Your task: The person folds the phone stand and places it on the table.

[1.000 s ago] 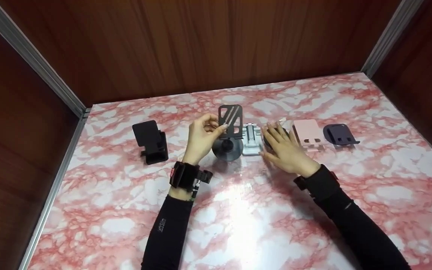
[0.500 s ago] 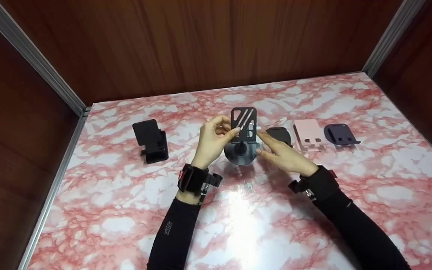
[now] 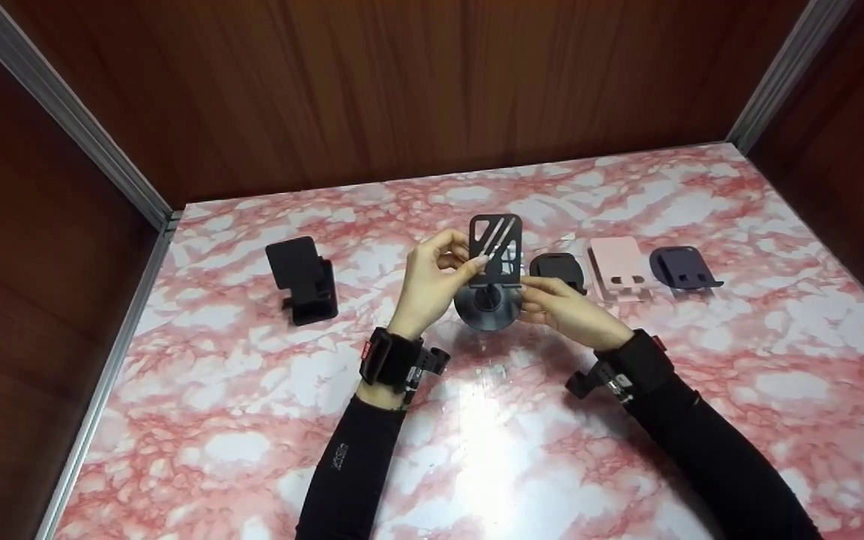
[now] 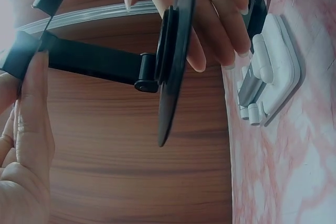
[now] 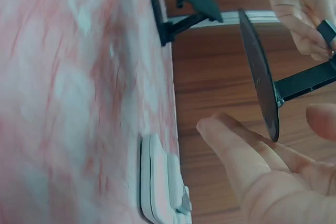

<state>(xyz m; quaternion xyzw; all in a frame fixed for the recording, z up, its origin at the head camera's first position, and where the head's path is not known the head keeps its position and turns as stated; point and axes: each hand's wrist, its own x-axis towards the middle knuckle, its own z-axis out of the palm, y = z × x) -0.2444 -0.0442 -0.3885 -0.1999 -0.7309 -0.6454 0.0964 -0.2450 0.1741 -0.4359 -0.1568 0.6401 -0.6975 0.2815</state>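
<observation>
My left hand pinches the slotted back plate of a black phone stand and holds it raised over the table. In the left wrist view the stand's arm and round base disc hang apart from the tabletop. My right hand is at the disc's right side, its fingers fairly straight and close to the rim in the right wrist view. A silver-white folding phone stand lies on the table below; the raised stand mostly hides it in the head view.
On the marbled table, another black phone stand stands at left. To the right are a round-based black stand, a pink stand and a navy stand. Wooden panels enclose the back and sides.
The left hand has carried the black phone stand to the right, in front of the silver one. The right hand has moved left from over the round-based stand to the held stand's base.
</observation>
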